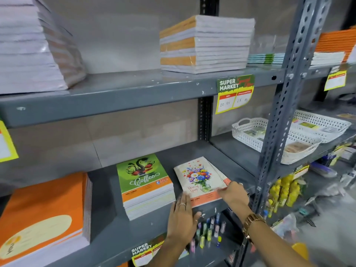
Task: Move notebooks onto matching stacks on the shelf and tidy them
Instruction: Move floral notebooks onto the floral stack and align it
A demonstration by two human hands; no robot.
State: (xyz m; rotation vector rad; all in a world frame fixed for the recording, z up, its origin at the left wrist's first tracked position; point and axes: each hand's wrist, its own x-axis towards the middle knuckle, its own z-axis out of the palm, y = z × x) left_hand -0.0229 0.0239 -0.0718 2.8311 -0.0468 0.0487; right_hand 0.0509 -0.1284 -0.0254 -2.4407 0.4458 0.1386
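On the middle grey shelf (227, 157) lies a thin stack of flower-cover notebooks (199, 177), slightly fanned. My left hand (182, 218) lies flat, fingers extended, against the stack's near left corner. My right hand (234, 193), with a gold watch on the wrist, presses on the stack's near right edge, fingers on the cover. To the left stands a taller stack of green "Coffee" notebooks (144, 182). Further left is a thick orange notebook stack (44, 212).
The upper shelf holds wrapped orange-and-white notebook bundles (206, 44) and a tall white pile (32, 45). White perforated baskets (269, 139) sit right of the steel upright (283, 105). Several markers (210, 230) stand on the shelf below my hands. Price tags (235, 93) hang from shelf edges.
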